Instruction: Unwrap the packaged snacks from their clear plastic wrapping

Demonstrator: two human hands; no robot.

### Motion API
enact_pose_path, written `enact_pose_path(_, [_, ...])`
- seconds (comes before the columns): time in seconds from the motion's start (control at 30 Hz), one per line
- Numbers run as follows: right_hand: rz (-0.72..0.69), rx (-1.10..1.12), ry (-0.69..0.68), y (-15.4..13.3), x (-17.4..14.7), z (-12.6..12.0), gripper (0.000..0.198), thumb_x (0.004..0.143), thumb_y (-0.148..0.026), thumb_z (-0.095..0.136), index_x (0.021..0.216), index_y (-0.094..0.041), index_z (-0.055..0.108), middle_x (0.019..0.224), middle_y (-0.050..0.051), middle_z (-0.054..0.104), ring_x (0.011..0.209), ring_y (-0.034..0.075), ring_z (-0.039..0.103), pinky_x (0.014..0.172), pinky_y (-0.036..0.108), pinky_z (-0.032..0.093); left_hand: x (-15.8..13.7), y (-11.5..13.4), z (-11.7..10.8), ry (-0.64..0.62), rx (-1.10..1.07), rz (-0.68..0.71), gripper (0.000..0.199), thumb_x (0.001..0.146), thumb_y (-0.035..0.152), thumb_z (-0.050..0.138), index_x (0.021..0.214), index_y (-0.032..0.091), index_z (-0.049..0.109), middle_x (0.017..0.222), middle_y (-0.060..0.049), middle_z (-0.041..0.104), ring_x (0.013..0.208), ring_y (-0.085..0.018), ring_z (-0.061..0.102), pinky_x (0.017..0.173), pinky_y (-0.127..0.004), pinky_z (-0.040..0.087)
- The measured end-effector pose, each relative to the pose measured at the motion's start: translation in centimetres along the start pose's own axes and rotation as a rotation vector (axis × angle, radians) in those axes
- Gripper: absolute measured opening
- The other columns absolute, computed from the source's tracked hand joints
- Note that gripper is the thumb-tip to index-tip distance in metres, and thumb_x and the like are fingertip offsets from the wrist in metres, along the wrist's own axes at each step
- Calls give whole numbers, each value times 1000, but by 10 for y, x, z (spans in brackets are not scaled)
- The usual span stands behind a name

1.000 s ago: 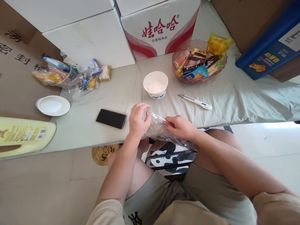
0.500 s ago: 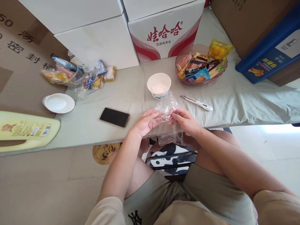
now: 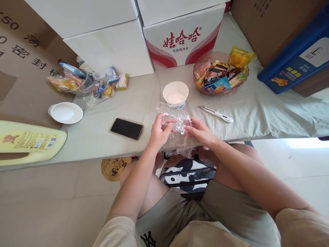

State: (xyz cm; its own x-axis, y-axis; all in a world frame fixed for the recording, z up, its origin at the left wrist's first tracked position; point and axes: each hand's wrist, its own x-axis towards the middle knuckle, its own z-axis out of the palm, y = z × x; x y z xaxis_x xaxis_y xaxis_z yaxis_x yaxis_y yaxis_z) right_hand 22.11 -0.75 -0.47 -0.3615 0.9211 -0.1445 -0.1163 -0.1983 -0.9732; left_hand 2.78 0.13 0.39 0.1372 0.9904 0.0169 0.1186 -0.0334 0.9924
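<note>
Between my hands, at the table's front edge, stretches a crinkled clear plastic bag (image 3: 181, 128), its lower end hanging over the edge. My left hand (image 3: 161, 130) is closed on the bag's left side, thumb against fingers. On the other side my right hand (image 3: 199, 131) pinches the bag between thumb and fingers. Just beyond the bag stands a white paper bowl (image 3: 175, 94) with a blue-green print. To the right of it lies a white utility knife (image 3: 216, 114). A dark phone (image 3: 126, 129) rests face up left of my left hand.
At the back right is a clear pinkish bowl (image 3: 203, 90) of packaged snacks. Wrapped snacks (image 3: 108, 90), a white oval dish (image 3: 67, 113) and a yellow jug (image 3: 31, 140) stand on the left. White cartons (image 3: 110, 51) line the back; a blue container (image 3: 290, 65) leans at right.
My left hand has moved up and its fingers have closed on the bag. The bag's upper left part now spreads further left, near the paper bowl. My right hand has shifted only slightly.
</note>
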Motion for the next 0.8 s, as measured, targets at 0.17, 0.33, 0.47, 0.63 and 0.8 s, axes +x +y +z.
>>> enact_pose_path(0.17, [-8,-71,43,2,3,1,37,75,-45,74,95,-21,54,81,1,64,72,16,63,59,28,53,-11,-11,-3,-130,314,400,20,93,28,54,112,23,56,86,1,76,61,-8,67,61,-21,53])
enact_pose_path(0.33, [56,-112,90,3,6,2,21,74,-24,65,92,-21,53,80,0,66,65,14,62,58,27,52,-18,-7,-4,-164,375,464,21,95,20,50,115,24,56,82,3,75,53,-6,64,56,-18,50])
enact_pose_path(0.47, [120,-71,136,1,6,2,20,70,-15,52,88,-22,52,79,0,67,59,14,61,57,28,51,-14,-5,-6,-100,189,370,19,97,25,49,116,23,50,96,-1,77,39,-2,54,42,-15,43])
enact_pose_path(0.63, [173,110,196,-6,2,3,24,74,-24,53,97,-23,50,78,-1,66,58,12,59,54,27,50,-8,-2,-10,39,67,234,22,95,34,54,112,22,46,100,-5,77,32,-1,46,34,-15,37])
enact_pose_path(0.8, [121,-55,80,-5,0,1,43,71,-33,69,108,-22,50,74,-3,65,60,13,60,52,24,47,-11,-6,-7,-30,112,276,22,96,36,53,112,22,47,102,-5,77,35,-1,48,36,-14,41])
